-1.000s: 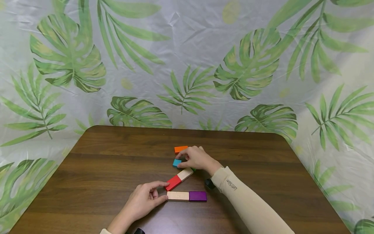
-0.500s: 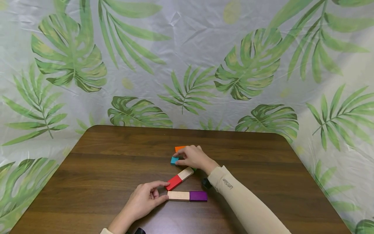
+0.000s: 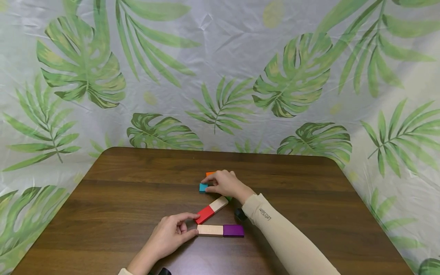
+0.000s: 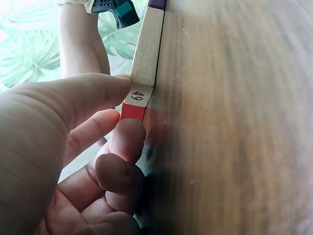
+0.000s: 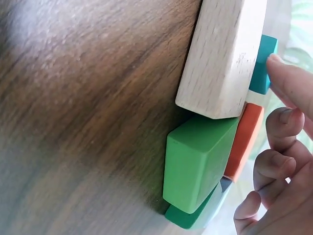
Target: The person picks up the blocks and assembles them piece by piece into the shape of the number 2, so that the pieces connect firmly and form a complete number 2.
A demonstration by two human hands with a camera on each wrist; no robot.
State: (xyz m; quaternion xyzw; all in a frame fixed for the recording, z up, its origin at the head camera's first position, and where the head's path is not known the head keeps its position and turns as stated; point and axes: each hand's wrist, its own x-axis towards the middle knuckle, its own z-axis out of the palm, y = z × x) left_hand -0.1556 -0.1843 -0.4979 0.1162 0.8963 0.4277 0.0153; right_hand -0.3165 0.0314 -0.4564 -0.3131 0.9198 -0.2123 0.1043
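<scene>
My right hand point(image 3: 227, 185) pinches a small blue block point(image 3: 203, 188) between thumb and forefinger, low over the table or on it. In the right wrist view the blue block point(image 5: 264, 63) shows behind a plain wood block. My left hand point(image 3: 170, 233) rests at the near side, its thumb touching the left end of a plain wood block point(image 3: 210, 230) and its forefinger touching a red block point(image 3: 204, 214). A purple block point(image 3: 233, 230) adjoins that wood block's right end. A second plain wood block point(image 3: 218, 204) continues the slanted line from the red one.
An orange block point(image 3: 209, 174) lies beyond my right hand, partly covered by it. A green block point(image 5: 195, 156) meets the slanted wood block's far end, with a darker green block point(image 5: 183, 218) behind it. The brown wooden table point(image 3: 113, 198) ends before a leaf-patterned cloth point(image 3: 220, 68).
The right hand has slid the blue block a little to the left and away, turning it straighter. My left hand and the other blocks keep their places.
</scene>
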